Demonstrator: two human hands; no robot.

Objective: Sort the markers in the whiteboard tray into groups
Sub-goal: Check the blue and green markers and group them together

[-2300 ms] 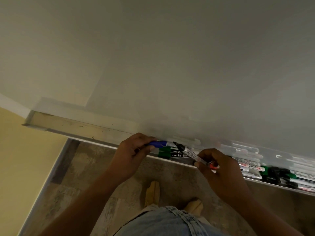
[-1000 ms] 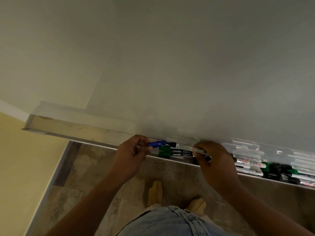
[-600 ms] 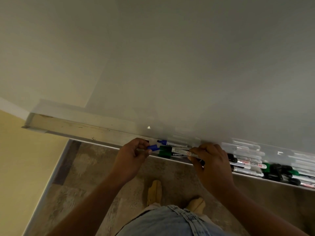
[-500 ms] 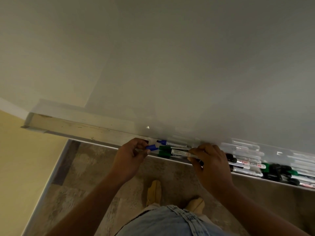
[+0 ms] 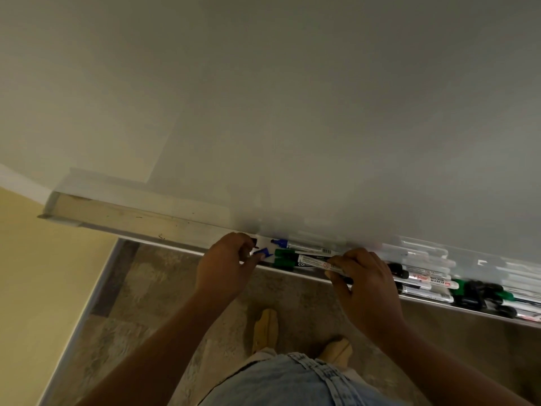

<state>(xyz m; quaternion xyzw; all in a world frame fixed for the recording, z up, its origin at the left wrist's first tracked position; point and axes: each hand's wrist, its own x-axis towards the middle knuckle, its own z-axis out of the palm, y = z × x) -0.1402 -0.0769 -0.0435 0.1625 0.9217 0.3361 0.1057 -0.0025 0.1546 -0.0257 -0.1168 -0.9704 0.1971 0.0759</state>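
The metal whiteboard tray (image 5: 131, 222) runs under the board. My left hand (image 5: 225, 266) pinches a small blue cap (image 5: 263, 252) at its fingertips; a tiny dark piece shows above its fingers. A blue-tipped marker (image 5: 295, 245) lies at the back of the tray just right of that hand. Two green markers (image 5: 285, 257) lie side by side in front of it. My right hand (image 5: 366, 285) grips a white-barrelled marker (image 5: 317, 260) that slants over the green ones. A mixed pile of markers (image 5: 427, 278) with green and black caps (image 5: 480, 291) fills the tray's right part.
The whiteboard (image 5: 322, 127) rises straight above the tray. The tray's left stretch ends at an open corner (image 5: 49, 213) beside a yellow wall (image 5: 35, 288). Below are a tiled floor (image 5: 152, 294) and my feet in tan shoes (image 5: 265, 329).
My right hand carried the white-barrelled marker left and laid it over the green markers. The blue cap in my left hand came apart from the blue marker, which now lies at the tray's back.
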